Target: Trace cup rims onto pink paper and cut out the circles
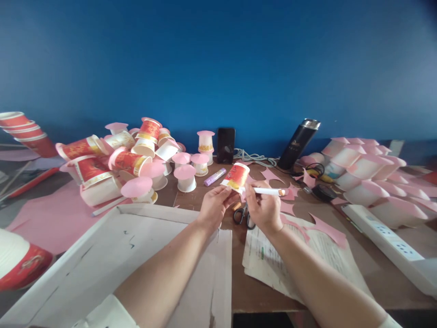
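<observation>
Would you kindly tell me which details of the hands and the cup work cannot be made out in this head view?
- Scissors: partly hidden behind the right hand.
- Paper cup in the left hand: its print is too blurred to read, and its lower rim is covered by the fingers.
- White stick in the right hand: too small to tell glue from pen.
- Cup stack: cut off by the left edge.

We see a deep blue wall [218, 59] behind a brown worktop [239, 291]. The paper cup [235, 176] is red with gold print and a white rim; the glue stick [264, 191] is white with an orange tip. Pink paper scraps [327, 230] lie beside a purple tube [215, 176], a black flask [297, 143] and a white tray [112, 255].
</observation>
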The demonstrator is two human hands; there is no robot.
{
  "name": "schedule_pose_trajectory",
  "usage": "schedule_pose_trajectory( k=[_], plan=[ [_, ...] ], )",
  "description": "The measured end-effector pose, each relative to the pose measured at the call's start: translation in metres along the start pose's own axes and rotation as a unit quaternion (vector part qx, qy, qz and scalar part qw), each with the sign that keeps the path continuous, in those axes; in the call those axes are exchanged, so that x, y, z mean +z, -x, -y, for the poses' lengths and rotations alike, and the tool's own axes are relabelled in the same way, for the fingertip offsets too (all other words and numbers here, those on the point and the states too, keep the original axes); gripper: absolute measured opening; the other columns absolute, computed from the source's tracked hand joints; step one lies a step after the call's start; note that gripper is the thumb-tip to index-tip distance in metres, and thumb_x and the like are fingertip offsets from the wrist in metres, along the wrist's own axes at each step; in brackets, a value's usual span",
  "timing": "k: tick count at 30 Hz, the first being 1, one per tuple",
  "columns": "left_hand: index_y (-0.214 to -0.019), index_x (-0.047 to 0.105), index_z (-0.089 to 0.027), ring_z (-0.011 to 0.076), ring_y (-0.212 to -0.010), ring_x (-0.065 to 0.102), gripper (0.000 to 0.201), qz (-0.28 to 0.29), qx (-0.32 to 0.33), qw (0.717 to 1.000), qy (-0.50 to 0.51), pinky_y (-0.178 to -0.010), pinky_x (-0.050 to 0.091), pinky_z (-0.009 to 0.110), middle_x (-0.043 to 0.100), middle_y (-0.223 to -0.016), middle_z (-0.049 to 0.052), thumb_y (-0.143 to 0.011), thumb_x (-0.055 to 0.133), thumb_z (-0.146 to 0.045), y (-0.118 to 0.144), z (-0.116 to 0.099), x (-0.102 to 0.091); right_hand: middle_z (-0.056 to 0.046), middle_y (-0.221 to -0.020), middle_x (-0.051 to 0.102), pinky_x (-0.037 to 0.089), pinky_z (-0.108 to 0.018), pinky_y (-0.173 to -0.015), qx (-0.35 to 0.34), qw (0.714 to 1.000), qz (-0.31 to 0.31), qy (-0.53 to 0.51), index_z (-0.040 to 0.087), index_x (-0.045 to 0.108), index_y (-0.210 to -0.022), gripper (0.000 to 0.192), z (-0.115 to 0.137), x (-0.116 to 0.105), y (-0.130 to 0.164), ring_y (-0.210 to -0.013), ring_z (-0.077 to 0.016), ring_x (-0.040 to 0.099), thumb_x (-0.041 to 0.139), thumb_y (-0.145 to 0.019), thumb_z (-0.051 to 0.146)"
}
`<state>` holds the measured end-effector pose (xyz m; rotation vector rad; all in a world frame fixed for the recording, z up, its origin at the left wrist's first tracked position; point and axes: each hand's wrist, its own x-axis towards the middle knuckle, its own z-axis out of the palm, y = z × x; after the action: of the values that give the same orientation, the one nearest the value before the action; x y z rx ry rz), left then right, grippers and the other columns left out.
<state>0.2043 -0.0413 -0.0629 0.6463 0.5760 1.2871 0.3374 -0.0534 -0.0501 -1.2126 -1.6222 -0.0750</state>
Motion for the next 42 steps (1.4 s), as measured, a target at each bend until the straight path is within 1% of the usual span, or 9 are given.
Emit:
schedule_pose_trajectory(
  k=[4, 7, 11, 15, 20, 25, 29, 36, 42],
  plan=[
    [-0.070, 0.067, -0.011, 0.0115, -0.073, 0.063, 0.019, 0.000, 0.000, 1.000, -0.001, -0.082, 0.049, 0.027, 0.066, -0.075, 0.005, -0.067, 0.076, -0.027, -0.0006, 0.0004, -0.0003, -0.004, -0.070, 0.067, 0.048, -0.028, -0.059, 0.000, 1.000, -0.001, -0.008, 0.019, 0.061, -0.078, 0.020, -0.0011, 0.0002, 0.0002, -0.065, -0.0171, 0.063, 0.052, -0.088, 0.034],
    [-0.070, 0.067, -0.011, 0.0122, -0.074, 0.063, 0.018, 0.000, 0.002, 1.000, -0.002, -0.082, 0.049, 0.027, 0.066, -0.075, 0.005, -0.067, 0.076, -0.027, -0.0008, 0.0008, -0.0002, -0.004, -0.071, 0.067, 0.049, -0.027, -0.059, 0.007, 0.999, 0.025, -0.023, 0.019, 0.062, -0.078, 0.020, -0.0019, 0.0004, 0.0015, -0.066, -0.0177, 0.065, 0.053, -0.088, 0.035],
    [-0.072, 0.068, -0.011, 0.0134, -0.077, 0.064, 0.019, 0.007, -0.001, 1.000, -0.008, -0.084, 0.049, 0.027, 0.068, -0.080, 0.006, -0.068, 0.076, -0.028, -0.0005, 0.0009, 0.0003, -0.005, -0.077, 0.068, 0.051, -0.028, -0.060, 0.003, 0.999, 0.020, -0.046, 0.019, 0.063, -0.088, 0.016, -0.0029, 0.0007, 0.0025, -0.072, -0.0188, 0.067, 0.054, -0.088, 0.032],
    [-0.075, 0.069, -0.011, 0.0138, -0.078, 0.065, 0.020, 0.012, -0.003, 1.000, -0.012, -0.083, 0.049, 0.028, 0.069, -0.084, 0.008, -0.068, 0.076, -0.028, -0.0004, 0.0015, 0.0001, -0.004, -0.075, 0.067, 0.050, -0.029, -0.059, -0.003, 1.000, 0.002, -0.024, 0.020, 0.061, -0.085, 0.015, -0.0032, 0.0005, 0.0007, -0.069, -0.0187, 0.066, 0.053, -0.088, 0.032],
    [-0.075, 0.070, -0.011, 0.0128, -0.076, 0.065, 0.019, 0.014, 0.002, 1.000, -0.006, -0.084, 0.048, 0.027, 0.070, -0.083, 0.007, -0.068, 0.076, -0.027, -0.0009, 0.0023, -0.0010, -0.003, -0.069, 0.066, 0.048, -0.028, -0.059, 0.001, 1.000, -0.025, 0.015, 0.020, 0.057, -0.079, 0.016, -0.0031, 0.0010, -0.0005, -0.065, -0.0176, 0.063, 0.053, -0.088, 0.032],
    [-0.076, 0.070, -0.011, 0.0130, -0.078, 0.065, 0.019, 0.023, -0.004, 1.000, -0.010, -0.086, 0.048, 0.028, 0.069, -0.083, 0.007, -0.069, 0.075, -0.028, -0.0009, 0.0031, -0.0017, -0.003, -0.071, 0.065, 0.048, -0.028, -0.059, -0.006, 1.000, -0.025, 0.009, 0.020, 0.058, -0.081, 0.015, -0.0012, 0.0010, -0.0001, -0.064, -0.0169, 0.063, 0.052, -0.089, 0.031],
    [-0.074, 0.070, -0.011, 0.0138, -0.075, 0.065, 0.021, 0.028, -0.007, 0.999, -0.017, -0.087, 0.048, 0.031, 0.068, -0.076, 0.005, -0.068, 0.076, -0.031, -0.0006, 0.0042, -0.0014, -0.002, -0.069, 0.064, 0.048, -0.028, -0.058, -0.010, 1.000, -0.014, -0.010, 0.021, 0.061, -0.084, 0.015, 0.0009, 0.0003, -0.0001, -0.061, -0.0158, 0.061, 0.052, -0.089, 0.032],
    [-0.078, 0.071, -0.011, 0.0153, -0.080, 0.065, 0.022, 0.027, 0.001, 0.999, -0.025, -0.088, 0.048, 0.031, 0.070, -0.085, 0.008, -0.068, 0.075, -0.031, -0.0008, 0.0028, -0.0011, -0.002, -0.067, 0.063, 0.047, -0.027, -0.056, 0.008, 0.999, -0.033, 0.015, 0.020, 0.058, -0.078, 0.019, -0.0013, 0.0006, -0.0004, -0.058, -0.0156, 0.060, 0.051, -0.089, 0.034],
    [-0.076, 0.070, -0.011, 0.0160, -0.080, 0.066, 0.024, 0.030, -0.011, 0.999, -0.040, -0.089, 0.048, 0.032, 0.070, -0.081, 0.007, -0.068, 0.076, -0.032, -0.0011, 0.0053, -0.0020, -0.002, -0.067, 0.064, 0.047, -0.027, -0.057, 0.003, 1.000, -0.029, 0.009, 0.020, 0.059, -0.080, 0.016, -0.0004, 0.0000, -0.0008, -0.060, -0.0157, 0.061, 0.052, -0.088, 0.031]
  ],
)
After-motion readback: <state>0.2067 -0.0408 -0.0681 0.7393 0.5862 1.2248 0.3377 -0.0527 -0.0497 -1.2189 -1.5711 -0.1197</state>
